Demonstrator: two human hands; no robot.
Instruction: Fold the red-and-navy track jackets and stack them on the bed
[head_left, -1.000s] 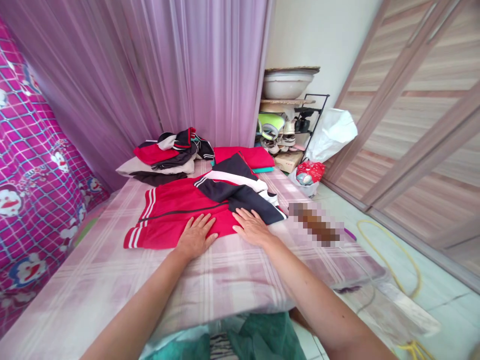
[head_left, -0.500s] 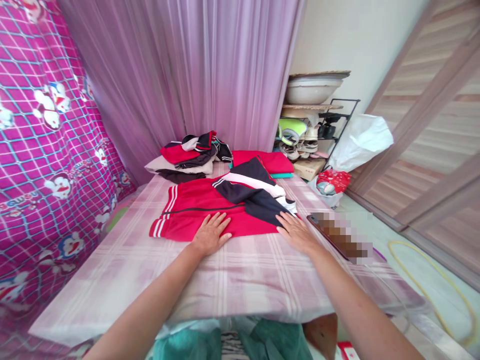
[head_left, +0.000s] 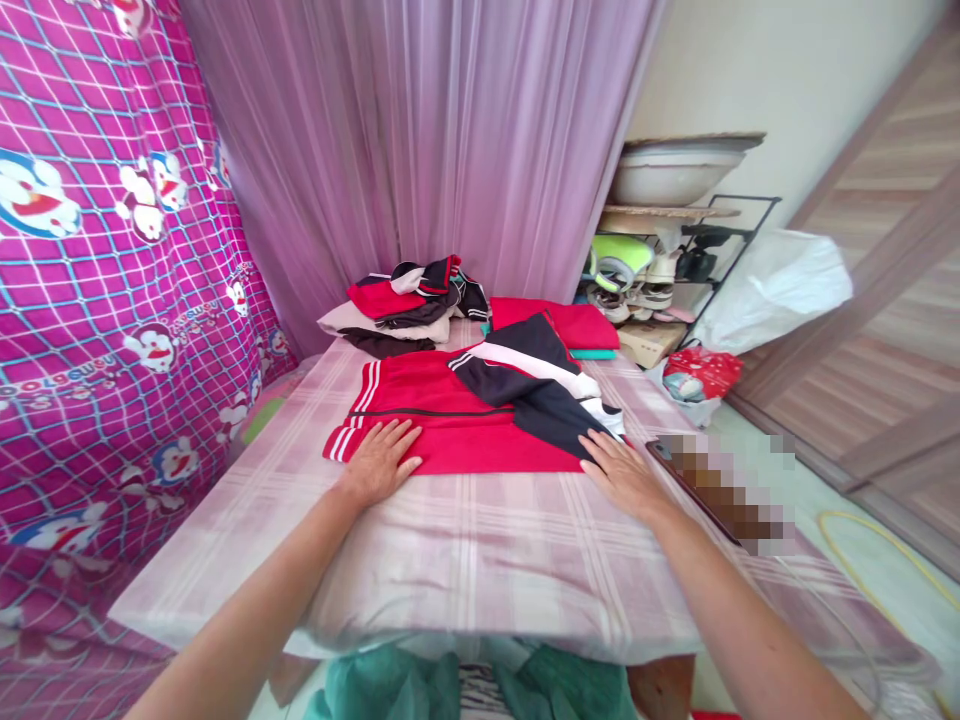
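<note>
Flat on a plaid-covered table (head_left: 457, 570), a little back from the near edge: a red jacket (head_left: 435, 385), with striped hem to the left and dark sleeve (head_left: 551, 415) laid across the right half. Near the hem, palm down, fingers fanned and pinching nothing: the left hand (head_left: 379, 462). At the opposite end, just as flat, with fingers resting on the sleeve and no grip taken: the right hand (head_left: 619, 470).

Spread well apart now, against nearly side by side at the jacket's middle a second ago; out to the right first, then out to the left. Likely meaning for the work: a smoothing of the cloth and a straightening of its near edge from end to end.

Bare tabletop between jacket and near edge, so good room for drawing back; open to the left of the hem too. Tighter on the right: just beyond the right hand, a long dark object (head_left: 697, 490), partly blocked out, perhaps a phone. Close behind the jacket, a folded red garment (head_left: 581, 325); further left, a loose heap of clothes (head_left: 412, 310) before the purple curtain (head_left: 450, 130), with little space for shifting that way.
</note>
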